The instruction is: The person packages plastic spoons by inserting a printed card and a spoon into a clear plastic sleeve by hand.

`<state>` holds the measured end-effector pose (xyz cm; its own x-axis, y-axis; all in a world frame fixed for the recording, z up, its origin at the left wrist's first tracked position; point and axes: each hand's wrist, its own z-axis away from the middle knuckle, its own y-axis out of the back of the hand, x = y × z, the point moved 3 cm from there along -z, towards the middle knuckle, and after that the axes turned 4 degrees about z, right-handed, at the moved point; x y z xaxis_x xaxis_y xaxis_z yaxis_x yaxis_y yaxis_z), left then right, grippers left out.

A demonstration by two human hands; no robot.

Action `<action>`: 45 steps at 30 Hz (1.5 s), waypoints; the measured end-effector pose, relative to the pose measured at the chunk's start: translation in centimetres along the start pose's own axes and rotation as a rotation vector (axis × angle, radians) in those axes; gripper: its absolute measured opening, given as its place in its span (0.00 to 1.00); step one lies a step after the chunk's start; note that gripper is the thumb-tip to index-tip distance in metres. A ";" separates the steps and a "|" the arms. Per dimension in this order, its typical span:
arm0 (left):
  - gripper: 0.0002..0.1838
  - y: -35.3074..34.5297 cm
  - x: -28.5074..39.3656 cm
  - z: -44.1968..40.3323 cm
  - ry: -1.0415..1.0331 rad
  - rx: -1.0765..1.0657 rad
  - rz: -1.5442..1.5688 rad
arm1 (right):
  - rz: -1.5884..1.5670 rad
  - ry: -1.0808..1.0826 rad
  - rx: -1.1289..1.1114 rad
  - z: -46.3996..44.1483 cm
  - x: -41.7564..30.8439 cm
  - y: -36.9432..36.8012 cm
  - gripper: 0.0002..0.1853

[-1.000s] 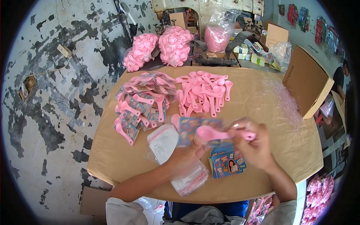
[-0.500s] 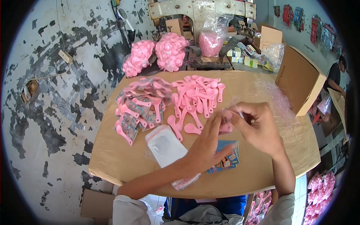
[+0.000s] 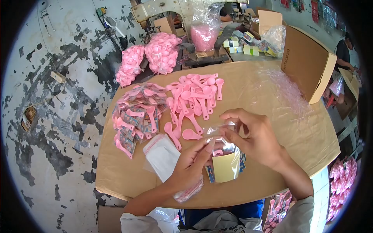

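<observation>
A clear plastic bag (image 3: 229, 175) hangs between my two hands, with a pale yellow card face and part of a pink spoon (image 3: 218, 152) showing inside. My left hand (image 3: 191, 165) pinches the bag's upper left edge. At the upper right edge, my right hand (image 3: 254, 138) grips the plastic with thumb and curled fingers. Behind the bag lie blue printed cards (image 3: 242, 163), mostly covered. Left of my left hand is a stack of clear bags (image 3: 162, 155). Beyond the hands is a heap of loose pink spoons (image 3: 194, 95).
Bagged spoons with cards (image 3: 136, 112) are piled at the table's left. A cardboard box (image 3: 307, 64) and crumpled clear plastic (image 3: 285, 87) occupy the right side. Large bags of pink spoons (image 3: 162, 53) stand at the back. A person (image 3: 344, 54) is at the far right.
The bag has come lower and its pale card face now shows. My left hand has drawn back toward me, uncovering the bag. The head view has shifted slightly.
</observation>
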<state>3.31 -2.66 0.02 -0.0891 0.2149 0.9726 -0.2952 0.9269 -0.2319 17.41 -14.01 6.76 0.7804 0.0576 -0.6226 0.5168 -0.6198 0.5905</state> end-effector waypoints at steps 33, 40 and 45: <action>0.25 0.6 -1.3 0.2 0.072 -0.056 -0.192 | 0.444 0.433 0.000 0.5 0.9 -2.4 0.12; 0.26 0.8 -1.4 -0.2 -0.002 -0.124 -0.306 | 0.432 0.424 0.079 0.6 1.8 -2.9 0.12; 0.22 0.0 0.0 0.0 0.048 -0.164 0.019 | -0.253 -0.050 0.115 -0.4 4.0 1.8 0.06</action>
<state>3.32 -2.69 -0.02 -0.0463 0.2437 0.9688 -0.1346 0.9594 -0.2478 21.54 -14.59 5.51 0.6120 0.1845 -0.7691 0.6473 -0.6756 0.3530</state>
